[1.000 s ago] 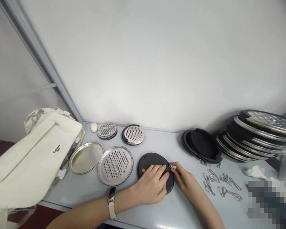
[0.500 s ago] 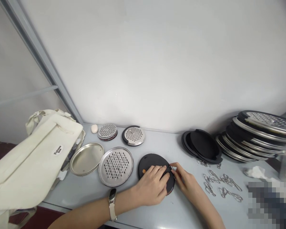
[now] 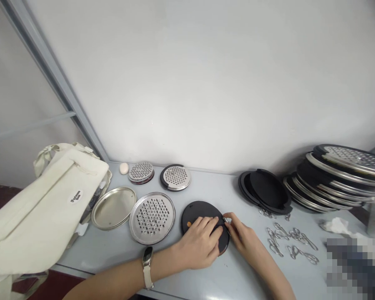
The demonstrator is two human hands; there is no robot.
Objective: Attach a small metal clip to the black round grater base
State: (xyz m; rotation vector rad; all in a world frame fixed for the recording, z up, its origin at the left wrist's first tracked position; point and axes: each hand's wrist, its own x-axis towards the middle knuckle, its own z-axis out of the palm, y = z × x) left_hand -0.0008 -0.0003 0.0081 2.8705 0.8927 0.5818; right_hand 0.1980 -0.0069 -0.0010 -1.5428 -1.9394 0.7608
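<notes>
A black round disc with an orange dot lies flat on the table in front of me. My left hand is laid over its lower middle, fingers bent and holding it down; the palm hides that part. At the disc's right edge my right hand pinches a small metal wire clip between thumb and fingertips. How the clip meets the edge is mostly covered by the fingers. Left of the disc lies a round metal grater plate, and beside it a shallow metal tray.
Several wire clips lie to the right. Behind them are stacked black round holders and a tall pile of grater discs. Two smaller graters stand near the wall. A cream bag occupies the left side.
Between my right fingertips, the metal clip at the disc's edge has turned slightly and shows more. My left hand and the disc stay in place.
</notes>
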